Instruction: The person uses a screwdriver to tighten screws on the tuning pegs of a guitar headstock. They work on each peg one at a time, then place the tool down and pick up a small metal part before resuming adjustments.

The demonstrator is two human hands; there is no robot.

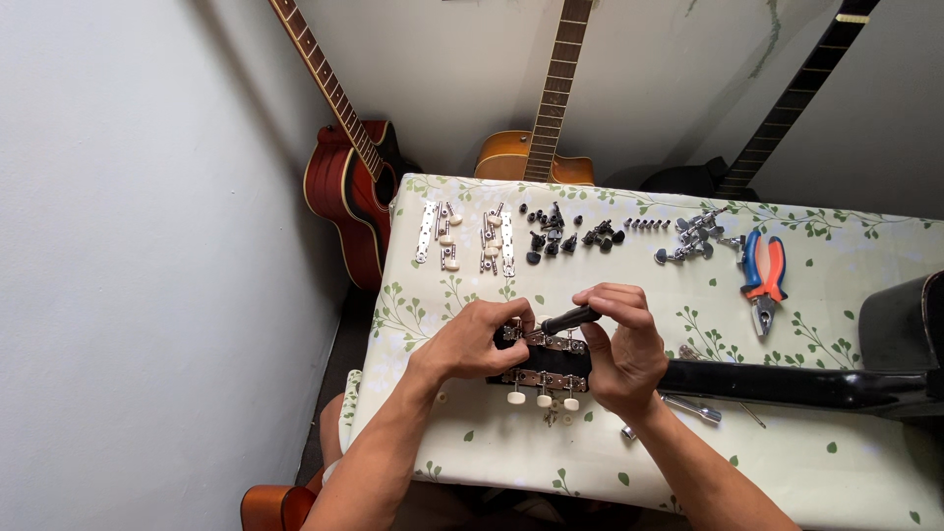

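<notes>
A black guitar lies across the table, its headstock (547, 362) between my hands, with metal tuner strips and white tuner knobs (543, 398) along its near edge. My left hand (479, 337) grips the headstock's left end. My right hand (621, 339) holds a black-handled screwdriver (570, 319) over the far tuner strip. The guitar's neck (787, 383) runs to the right toward its black body (900, 329).
On the leaf-patterned tablecloth (688, 462) lie two spare tuner strips (438, 236), several black tuner parts (556, 236), chrome tuners (693, 238), orange-and-blue pliers (763, 275) and a small metal tool (693, 408). Three guitars lean on the wall behind: red (339, 187), amber (531, 157), black (747, 167).
</notes>
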